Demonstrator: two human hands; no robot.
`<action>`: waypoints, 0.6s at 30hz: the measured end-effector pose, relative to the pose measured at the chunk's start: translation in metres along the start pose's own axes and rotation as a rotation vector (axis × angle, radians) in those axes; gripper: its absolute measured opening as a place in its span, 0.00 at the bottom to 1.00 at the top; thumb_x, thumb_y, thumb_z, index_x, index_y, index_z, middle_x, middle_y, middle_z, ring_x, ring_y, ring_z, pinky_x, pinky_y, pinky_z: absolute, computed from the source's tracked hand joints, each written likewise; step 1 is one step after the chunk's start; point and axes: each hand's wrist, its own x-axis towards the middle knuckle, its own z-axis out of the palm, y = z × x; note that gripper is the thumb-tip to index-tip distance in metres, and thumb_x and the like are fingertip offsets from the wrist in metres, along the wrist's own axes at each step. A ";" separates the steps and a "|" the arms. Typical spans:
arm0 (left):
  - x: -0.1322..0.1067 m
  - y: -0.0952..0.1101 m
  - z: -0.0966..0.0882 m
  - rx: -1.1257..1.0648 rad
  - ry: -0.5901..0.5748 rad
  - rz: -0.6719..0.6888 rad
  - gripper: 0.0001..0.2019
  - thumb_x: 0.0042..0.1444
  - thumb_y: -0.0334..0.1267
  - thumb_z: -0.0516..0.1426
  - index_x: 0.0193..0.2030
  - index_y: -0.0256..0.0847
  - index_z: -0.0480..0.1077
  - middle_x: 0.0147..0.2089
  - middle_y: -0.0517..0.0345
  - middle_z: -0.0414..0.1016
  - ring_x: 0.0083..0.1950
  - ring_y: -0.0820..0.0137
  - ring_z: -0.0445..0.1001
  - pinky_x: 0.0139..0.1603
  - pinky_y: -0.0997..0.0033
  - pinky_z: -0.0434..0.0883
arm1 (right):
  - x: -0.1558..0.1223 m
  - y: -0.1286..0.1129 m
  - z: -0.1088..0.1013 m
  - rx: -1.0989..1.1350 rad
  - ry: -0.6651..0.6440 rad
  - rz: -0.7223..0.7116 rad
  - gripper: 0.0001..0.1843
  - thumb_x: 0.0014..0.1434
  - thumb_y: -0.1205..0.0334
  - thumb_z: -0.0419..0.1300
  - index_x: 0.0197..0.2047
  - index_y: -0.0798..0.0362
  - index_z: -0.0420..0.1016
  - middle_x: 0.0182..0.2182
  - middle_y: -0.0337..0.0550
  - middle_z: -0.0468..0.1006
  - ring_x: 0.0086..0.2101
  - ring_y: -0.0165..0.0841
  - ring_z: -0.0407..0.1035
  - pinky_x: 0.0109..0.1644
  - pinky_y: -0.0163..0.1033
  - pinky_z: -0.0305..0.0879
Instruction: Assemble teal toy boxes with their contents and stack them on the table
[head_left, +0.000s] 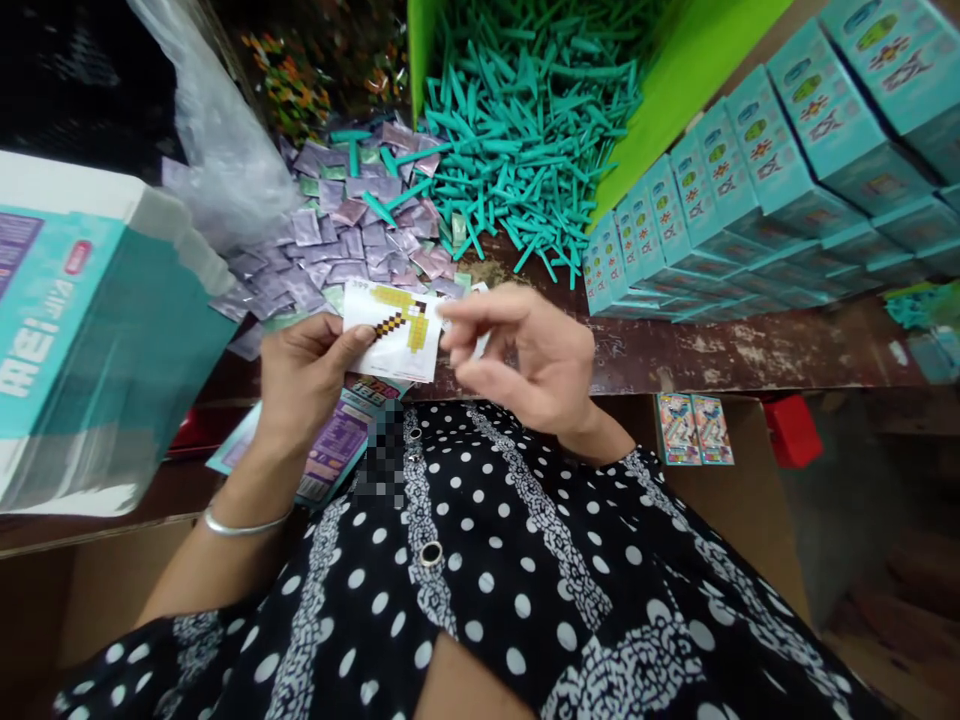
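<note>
My left hand (304, 370) pinches a white printed card (409, 350) between thumb and fingers; it shows a yellow and brown pixel pickaxe and the number 399. Its lower edge looks layered, but I cannot tell how many sheets there are. My right hand (529, 355) is at the card's right edge, fingers bent and apart. A small white patch shows between those fingers, too unclear to name. Below the left hand, a flat teal and purple printed box (337, 440) leans at the table edge, partly hidden by the wrist.
Small purple packets (300, 265) lie heaped behind the card. Teal plastic T-shaped pieces (517, 150) spill from a green-walled bin (675, 90). Rows of teal boxes (720, 170) stand right; a large open teal carton (90, 350) stands left. Two small colourful packs (694, 430) lie lower right.
</note>
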 end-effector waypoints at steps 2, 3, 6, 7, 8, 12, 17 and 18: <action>-0.001 0.001 -0.001 0.068 0.043 0.053 0.20 0.60 0.52 0.69 0.26 0.44 0.70 0.23 0.65 0.66 0.25 0.74 0.60 0.26 0.66 0.57 | 0.013 0.011 0.004 -0.069 0.116 -0.021 0.23 0.73 0.41 0.67 0.62 0.45 0.82 0.51 0.44 0.81 0.50 0.37 0.78 0.45 0.39 0.78; -0.001 0.001 -0.001 0.106 0.057 0.083 0.22 0.61 0.52 0.69 0.24 0.44 0.68 0.22 0.66 0.63 0.25 0.74 0.57 0.26 0.66 0.54 | 0.021 0.023 0.006 -0.085 0.126 0.009 0.24 0.72 0.40 0.67 0.62 0.46 0.81 0.52 0.45 0.81 0.52 0.37 0.78 0.47 0.39 0.78; 0.001 0.003 -0.002 0.198 0.031 0.147 0.28 0.64 0.53 0.67 0.20 0.45 0.59 0.21 0.66 0.54 0.25 0.74 0.51 0.27 0.65 0.50 | 0.044 0.070 0.012 -0.041 -0.074 0.184 0.31 0.68 0.31 0.70 0.56 0.49 0.81 0.49 0.45 0.81 0.51 0.38 0.78 0.50 0.41 0.78; 0.003 0.002 -0.001 0.213 0.008 0.153 0.30 0.64 0.54 0.67 0.20 0.45 0.58 0.20 0.66 0.52 0.25 0.74 0.50 0.27 0.65 0.50 | 0.049 0.086 0.012 -0.022 -0.130 0.222 0.33 0.65 0.27 0.70 0.52 0.50 0.81 0.46 0.45 0.82 0.48 0.38 0.78 0.48 0.41 0.78; 0.006 0.001 0.000 0.223 -0.015 0.152 0.30 0.64 0.54 0.67 0.19 0.45 0.57 0.20 0.65 0.52 0.24 0.73 0.51 0.26 0.64 0.50 | 0.053 0.101 0.012 -0.015 -0.122 0.239 0.35 0.63 0.25 0.71 0.48 0.51 0.81 0.42 0.43 0.81 0.44 0.36 0.77 0.45 0.40 0.76; 0.026 -0.009 0.026 0.247 -0.106 0.115 0.27 0.63 0.55 0.68 0.21 0.46 0.63 0.21 0.63 0.59 0.25 0.69 0.60 0.27 0.63 0.56 | 0.060 0.143 -0.012 -0.070 0.281 0.184 0.36 0.64 0.22 0.68 0.41 0.50 0.78 0.30 0.37 0.74 0.30 0.29 0.67 0.33 0.37 0.66; 0.049 -0.005 0.073 0.323 -0.297 0.223 0.17 0.69 0.53 0.66 0.50 0.40 0.81 0.45 0.46 0.86 0.47 0.56 0.83 0.47 0.59 0.77 | 0.063 0.161 -0.073 -0.116 0.632 0.136 0.32 0.71 0.23 0.58 0.46 0.45 0.74 0.27 0.33 0.68 0.25 0.29 0.64 0.26 0.37 0.60; 0.049 -0.001 0.072 0.376 -0.324 0.262 0.22 0.71 0.54 0.65 0.60 0.38 0.80 0.55 0.39 0.86 0.57 0.52 0.84 0.55 0.56 0.79 | 0.061 0.162 -0.081 -0.121 0.653 0.129 0.30 0.71 0.24 0.60 0.46 0.45 0.75 0.27 0.34 0.69 0.25 0.30 0.66 0.26 0.37 0.62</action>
